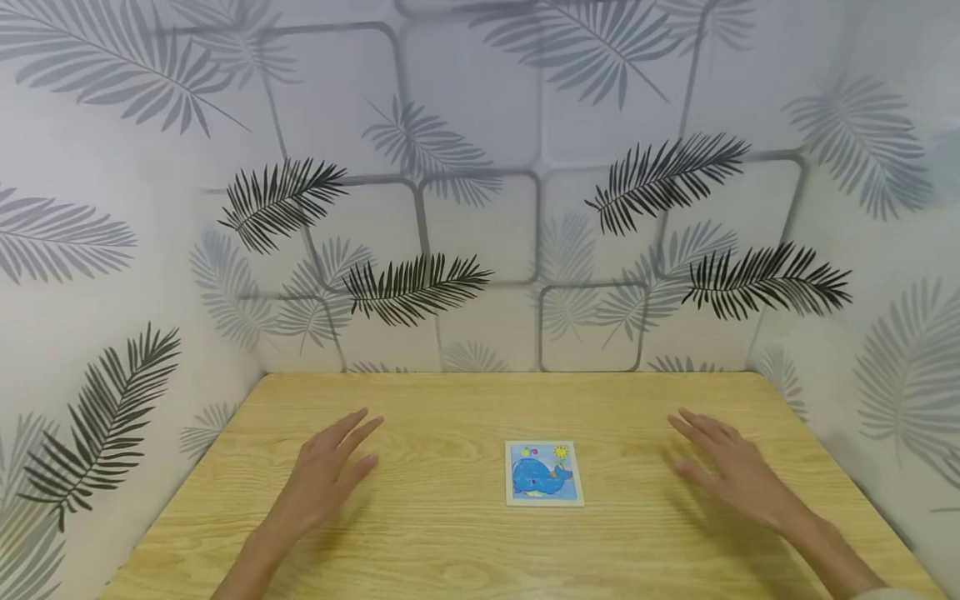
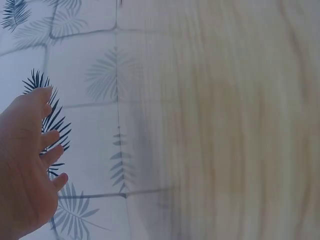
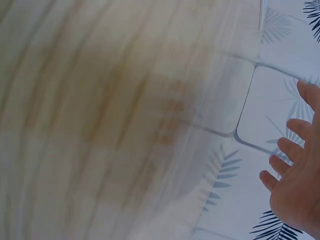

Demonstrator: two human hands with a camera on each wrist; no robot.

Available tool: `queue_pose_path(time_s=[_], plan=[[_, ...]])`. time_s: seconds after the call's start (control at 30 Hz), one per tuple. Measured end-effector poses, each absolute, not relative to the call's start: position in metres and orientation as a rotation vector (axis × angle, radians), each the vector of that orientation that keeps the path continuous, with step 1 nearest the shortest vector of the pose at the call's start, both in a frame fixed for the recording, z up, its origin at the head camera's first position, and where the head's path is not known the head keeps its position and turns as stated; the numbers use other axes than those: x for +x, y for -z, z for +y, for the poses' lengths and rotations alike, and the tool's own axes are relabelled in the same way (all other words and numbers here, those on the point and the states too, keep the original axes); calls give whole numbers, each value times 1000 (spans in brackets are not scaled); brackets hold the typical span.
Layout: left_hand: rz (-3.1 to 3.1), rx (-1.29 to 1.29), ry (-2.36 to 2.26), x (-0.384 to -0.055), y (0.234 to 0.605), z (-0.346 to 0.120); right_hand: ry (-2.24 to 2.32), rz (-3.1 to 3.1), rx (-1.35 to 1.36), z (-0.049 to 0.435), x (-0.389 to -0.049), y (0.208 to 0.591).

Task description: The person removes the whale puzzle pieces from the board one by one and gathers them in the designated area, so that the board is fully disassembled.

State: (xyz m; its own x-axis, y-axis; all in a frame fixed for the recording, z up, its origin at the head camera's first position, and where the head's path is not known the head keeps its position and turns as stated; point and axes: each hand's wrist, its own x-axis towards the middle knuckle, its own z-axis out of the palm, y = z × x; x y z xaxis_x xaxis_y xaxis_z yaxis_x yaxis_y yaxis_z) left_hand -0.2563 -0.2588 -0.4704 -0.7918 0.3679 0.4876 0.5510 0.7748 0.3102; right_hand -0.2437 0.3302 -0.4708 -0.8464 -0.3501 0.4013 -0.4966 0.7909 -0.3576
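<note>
Head view: whale picture (image 1: 543, 473) flat on table (image 1: 450, 542).
Left hand (image 1: 322, 473): left of it, fingers apart, empty.
Right hand (image 1: 733, 473): right of it, likewise.
Picture handling: likely light, stiff; pinch left, right edges.

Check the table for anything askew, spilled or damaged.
Nothing stands out: the whale picture board lies flat on the wooden table, roughly square to its far edge, with no visible damage or spill.
</note>
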Motion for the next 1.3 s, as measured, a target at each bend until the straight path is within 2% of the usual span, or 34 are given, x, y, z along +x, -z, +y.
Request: queue_pose_path(time_s=[0.43, 1.3], plan=[[-2670, -663, 1014, -259, 473, -221, -1072, -2700, 687, 303, -240, 471], [-2697, -608, 1428, -266, 448, -152, -1356, -2684, 692, 247, -268, 468]])
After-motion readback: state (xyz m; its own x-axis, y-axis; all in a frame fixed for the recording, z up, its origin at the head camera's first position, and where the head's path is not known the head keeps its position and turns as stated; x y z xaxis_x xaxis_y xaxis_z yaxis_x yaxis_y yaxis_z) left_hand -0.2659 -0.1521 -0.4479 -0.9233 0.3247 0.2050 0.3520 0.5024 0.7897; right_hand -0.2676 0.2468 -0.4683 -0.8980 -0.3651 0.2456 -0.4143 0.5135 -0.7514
